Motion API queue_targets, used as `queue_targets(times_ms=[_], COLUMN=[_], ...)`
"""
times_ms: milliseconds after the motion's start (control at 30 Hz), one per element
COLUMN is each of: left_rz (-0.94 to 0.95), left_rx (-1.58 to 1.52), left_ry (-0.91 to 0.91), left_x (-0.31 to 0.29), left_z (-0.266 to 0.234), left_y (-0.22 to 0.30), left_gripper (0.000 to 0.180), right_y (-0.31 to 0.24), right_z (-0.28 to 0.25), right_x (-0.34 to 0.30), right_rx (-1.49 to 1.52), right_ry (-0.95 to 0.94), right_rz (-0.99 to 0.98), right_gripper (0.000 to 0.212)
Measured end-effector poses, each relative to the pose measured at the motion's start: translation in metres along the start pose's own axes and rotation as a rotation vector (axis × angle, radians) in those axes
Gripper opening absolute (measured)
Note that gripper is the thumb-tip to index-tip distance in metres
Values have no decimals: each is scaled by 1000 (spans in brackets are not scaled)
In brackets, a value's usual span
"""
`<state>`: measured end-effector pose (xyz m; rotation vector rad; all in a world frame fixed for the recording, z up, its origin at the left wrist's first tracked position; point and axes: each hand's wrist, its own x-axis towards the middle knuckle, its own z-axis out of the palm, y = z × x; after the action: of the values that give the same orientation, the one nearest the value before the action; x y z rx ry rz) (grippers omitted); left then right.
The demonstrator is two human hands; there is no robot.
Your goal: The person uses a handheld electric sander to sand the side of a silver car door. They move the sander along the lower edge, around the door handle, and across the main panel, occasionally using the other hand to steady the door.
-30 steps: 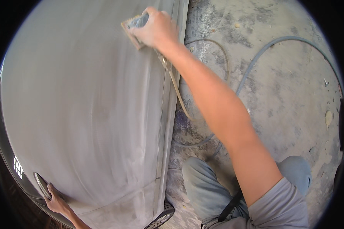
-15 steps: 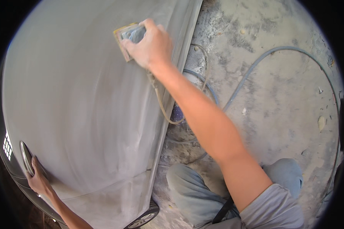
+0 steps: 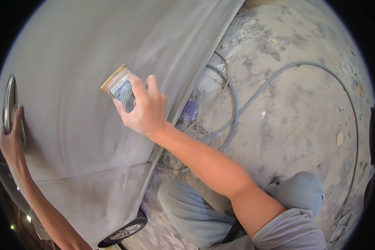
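My right hand (image 3: pixel 148 106) is closed around a small sander (image 3: pixel 123 91) with a rectangular, yellow-edged pad. The pad lies against the dull grey car door (image 3: pixel 79 129), about midway across the panel. Dust whitens the fingertips. At the far left, my left hand (image 3: pixel 13 143) has its fingers wrapped at the long door handle (image 3: pixel 9 104), with its fingertips partly hidden. The car's surface looks matte and streaked with dust.
A blue-grey hose (image 3: pixel 287 68) loops over the stained floor (image 3: pixel 296 125) at the right, with a thinner hose (image 3: pixel 221 89) beside the car. The door's lower edge (image 3: pixel 196 87) runs diagonally. A wheel (image 3: pixel 125 229) shows below, near my bent knees (image 3: pixel 298 191).
My right hand has drawn the sander back along the door toward me, closer to the handle. My left hand stays at the handle. The whole view has shifted.
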<state>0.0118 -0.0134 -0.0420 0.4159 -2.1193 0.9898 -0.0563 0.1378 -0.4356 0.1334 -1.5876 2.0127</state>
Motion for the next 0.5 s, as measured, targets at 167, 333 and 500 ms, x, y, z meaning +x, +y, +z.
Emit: queue_targets(times_ms=[167, 333, 500], left_rz=[14, -10, -43], left_rx=[-22, -51, -57], left_ry=[7, 1, -10], left_x=[-1, -7, -12], left_z=[0, -7, -17], left_y=[2, 13, 29], left_gripper=[77, 76, 75], right_y=[-12, -16, 19], right_z=[13, 14, -12], right_x=[-67, -102, -35], right_rx=[-9, -6, -114], right_ry=[-65, -165, -200], right_rz=[-103, -340, -144], right_gripper=[75, 73, 75])
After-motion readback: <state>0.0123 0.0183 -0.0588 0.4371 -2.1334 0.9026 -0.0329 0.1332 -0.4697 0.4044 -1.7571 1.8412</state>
